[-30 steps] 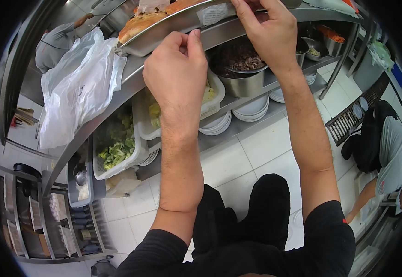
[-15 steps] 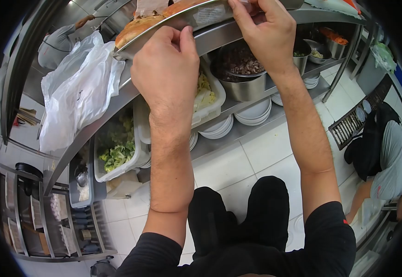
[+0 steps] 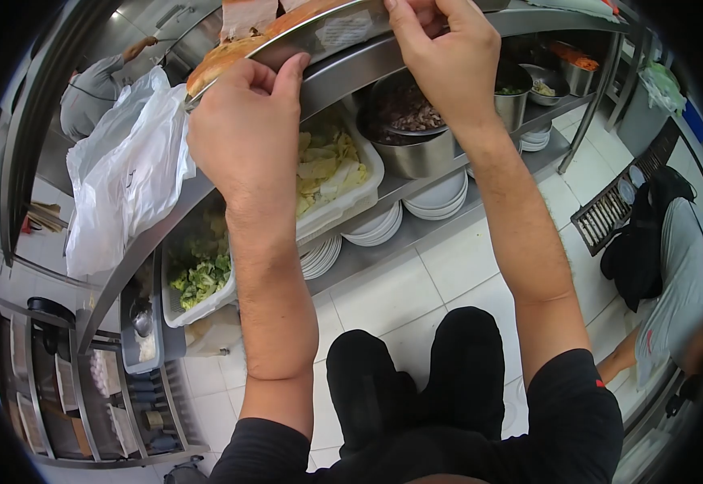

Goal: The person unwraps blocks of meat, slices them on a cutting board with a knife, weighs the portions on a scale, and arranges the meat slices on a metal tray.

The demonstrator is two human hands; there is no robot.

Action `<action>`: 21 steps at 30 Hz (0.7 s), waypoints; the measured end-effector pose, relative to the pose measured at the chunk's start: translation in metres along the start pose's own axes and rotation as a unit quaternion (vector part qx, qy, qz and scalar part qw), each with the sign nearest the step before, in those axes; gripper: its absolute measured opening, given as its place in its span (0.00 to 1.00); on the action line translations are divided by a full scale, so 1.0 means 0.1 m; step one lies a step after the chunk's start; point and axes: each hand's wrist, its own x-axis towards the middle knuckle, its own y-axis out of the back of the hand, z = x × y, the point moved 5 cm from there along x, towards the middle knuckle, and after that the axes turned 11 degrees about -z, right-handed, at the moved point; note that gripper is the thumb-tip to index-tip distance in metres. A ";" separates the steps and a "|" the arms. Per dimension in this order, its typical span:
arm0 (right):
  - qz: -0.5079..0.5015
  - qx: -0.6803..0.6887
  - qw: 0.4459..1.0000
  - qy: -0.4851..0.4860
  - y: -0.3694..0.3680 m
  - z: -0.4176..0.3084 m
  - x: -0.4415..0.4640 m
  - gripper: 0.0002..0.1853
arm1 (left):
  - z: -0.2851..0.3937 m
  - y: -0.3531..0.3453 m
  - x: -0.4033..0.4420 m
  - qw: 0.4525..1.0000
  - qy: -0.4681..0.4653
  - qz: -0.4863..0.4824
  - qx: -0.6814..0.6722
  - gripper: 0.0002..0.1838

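At the top of the head view lies a metal tray (image 3: pixel 312 38) with browned food (image 3: pixel 230 58) and a clear label (image 3: pixel 343 30) on its side. My left hand (image 3: pixel 246 133) is at the tray's lower left edge, thumb and fingers pinched together; what is between them is hidden. Beside the label, my right hand (image 3: pixel 446 60) is at the tray's side, its thumb and bent fingers close together, and their tips are partly cut off by the frame. A crumpled white plastic bag (image 3: pixel 125 177) lies left of my left hand.
Below the shelf edge (image 3: pixel 166 214) are a white tub of pale leaves (image 3: pixel 367 194), a tub of broccoli (image 3: pixel 175 310), a pot of dark food (image 3: pixel 418 157) and stacked plates (image 3: pixel 436 198). One person (image 3: pixel 93 93) stands at upper left, another (image 3: pixel 674 266) at right.
My left hand has moved left along the tray's edge, away from the label. My right hand has shifted slightly left. The person at the right has moved an arm.
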 end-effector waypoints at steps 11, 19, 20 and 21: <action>-0.025 0.032 0.995 -0.087 0.11 0.16 0.03 0.13 | -0.10 0.02 -0.04 0.999 -0.032 0.030 -0.020 0.17; -0.022 0.036 0.999 0.024 0.21 0.09 -0.06 0.14 | -0.11 0.03 -0.06 0.998 -0.050 0.018 -0.022 0.17; -0.008 0.029 0.998 0.054 0.22 0.05 -0.06 0.15 | -0.10 0.03 -0.08 0.998 -0.054 0.016 -0.024 0.16; 0.024 0.008 0.994 0.108 0.23 0.04 -0.03 0.14 | -0.10 0.03 -0.10 0.997 -0.062 0.018 -0.033 0.15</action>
